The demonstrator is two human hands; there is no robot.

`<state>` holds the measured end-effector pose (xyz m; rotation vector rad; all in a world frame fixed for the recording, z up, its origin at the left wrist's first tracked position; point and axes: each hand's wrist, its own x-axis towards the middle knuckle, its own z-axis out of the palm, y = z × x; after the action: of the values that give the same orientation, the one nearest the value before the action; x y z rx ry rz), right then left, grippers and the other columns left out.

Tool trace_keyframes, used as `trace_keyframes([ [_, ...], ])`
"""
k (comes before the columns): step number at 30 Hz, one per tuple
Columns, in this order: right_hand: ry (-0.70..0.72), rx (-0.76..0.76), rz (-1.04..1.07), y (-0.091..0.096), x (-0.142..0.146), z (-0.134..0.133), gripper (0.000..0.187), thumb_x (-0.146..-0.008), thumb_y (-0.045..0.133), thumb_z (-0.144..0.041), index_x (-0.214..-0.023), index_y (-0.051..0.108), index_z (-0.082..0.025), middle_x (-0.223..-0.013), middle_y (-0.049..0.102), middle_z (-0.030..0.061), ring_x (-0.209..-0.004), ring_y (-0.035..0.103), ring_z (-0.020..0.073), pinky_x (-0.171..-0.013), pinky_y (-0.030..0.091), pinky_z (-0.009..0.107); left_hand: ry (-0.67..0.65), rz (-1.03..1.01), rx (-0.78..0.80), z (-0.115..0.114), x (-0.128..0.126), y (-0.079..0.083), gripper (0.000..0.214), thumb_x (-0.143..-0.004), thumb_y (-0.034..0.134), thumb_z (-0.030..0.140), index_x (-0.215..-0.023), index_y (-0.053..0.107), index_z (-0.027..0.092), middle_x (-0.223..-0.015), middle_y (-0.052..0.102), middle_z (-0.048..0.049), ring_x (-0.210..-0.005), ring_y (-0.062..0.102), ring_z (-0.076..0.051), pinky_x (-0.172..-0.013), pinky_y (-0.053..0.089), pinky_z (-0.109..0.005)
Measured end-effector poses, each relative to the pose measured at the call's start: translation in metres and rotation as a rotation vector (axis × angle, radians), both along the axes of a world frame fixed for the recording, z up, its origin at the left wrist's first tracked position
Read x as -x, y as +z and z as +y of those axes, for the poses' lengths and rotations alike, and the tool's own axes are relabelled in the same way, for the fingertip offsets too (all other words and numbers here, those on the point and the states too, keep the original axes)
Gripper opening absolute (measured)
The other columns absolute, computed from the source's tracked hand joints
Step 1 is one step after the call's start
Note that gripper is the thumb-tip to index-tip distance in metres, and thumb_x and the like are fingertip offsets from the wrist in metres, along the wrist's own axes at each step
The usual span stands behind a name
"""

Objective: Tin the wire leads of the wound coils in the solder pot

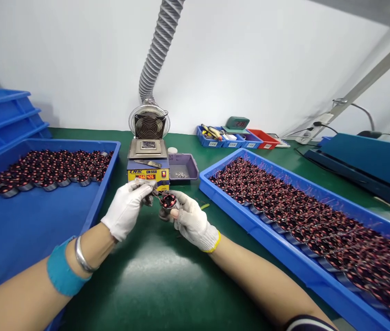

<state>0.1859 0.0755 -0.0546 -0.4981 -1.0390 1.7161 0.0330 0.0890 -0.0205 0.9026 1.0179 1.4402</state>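
My right hand (190, 216), in a white glove with a yellow cuff, grips a small round motor stator (168, 201) with copper windings and a dark core. Thin wire leads (156, 192) run from the stator toward my left hand (129, 204), also gloved in white. The left fingers are pinched together at those leads. Just behind both hands stands a solder pot (148, 168) marked CM 558, with red digits on its yellow front. A tool with a flat blade and a worn handle (149, 163) lies across its ledge.
A blue tray (98, 202) of stators is at left, below stacked blue trays (7, 112). Another blue tray (250, 218), packed with wired stators, lies at right. A purple bin (189, 161) holds small pale bits. A ribbed exhaust hose (160, 43) hangs above the pot.
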Motion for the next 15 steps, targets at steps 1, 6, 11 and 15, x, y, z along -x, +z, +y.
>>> trace_keyframes([
  [1,0.014,0.004,-0.015,0.001,-0.001,0.0,0.044,-0.057,0.078,-0.03,-0.098,0.063,-0.022,-0.075,0.059,-0.0015,-0.06,0.054,0.0099,-0.053,0.046,0.022,0.063,-0.018,-0.012,0.002,0.002,0.0,0.024,-0.057,0.074,0.025,-0.075,0.065,0.013,-0.068,0.061,0.0,-0.057,0.052,-0.009,-0.051,0.04,-0.021],
  [6,0.022,0.005,-0.033,0.004,-0.004,0.0,0.046,-0.054,0.08,-0.034,-0.095,0.063,-0.021,-0.075,0.058,-0.001,-0.061,0.054,0.0108,-0.059,0.049,0.026,0.214,-0.038,0.004,0.008,0.005,0.001,0.025,-0.06,0.071,0.033,-0.073,0.059,0.016,-0.066,0.057,0.0019,-0.055,0.052,-0.009,-0.051,0.04,-0.02],
  [11,-0.009,-0.01,-0.029,0.008,-0.007,0.003,0.05,-0.057,0.078,-0.036,-0.101,0.061,-0.019,-0.077,0.058,0.0,-0.062,0.054,0.0101,-0.058,0.048,0.025,0.05,-0.016,0.099,0.001,0.0,-0.002,0.05,-0.07,0.054,0.062,-0.081,0.059,0.014,-0.075,0.061,-0.0038,-0.053,0.054,-0.011,-0.051,0.043,-0.024],
  [15,-0.093,-0.084,-0.12,0.027,-0.009,0.03,0.056,-0.061,0.076,-0.039,-0.109,0.056,-0.02,-0.08,0.057,0.0001,-0.062,0.056,0.01,-0.055,0.048,0.024,0.016,0.302,0.134,-0.003,-0.004,-0.007,0.055,-0.075,0.046,0.062,-0.093,0.059,0.012,-0.081,0.065,-0.0079,-0.058,0.057,-0.015,-0.054,0.043,-0.026],
])
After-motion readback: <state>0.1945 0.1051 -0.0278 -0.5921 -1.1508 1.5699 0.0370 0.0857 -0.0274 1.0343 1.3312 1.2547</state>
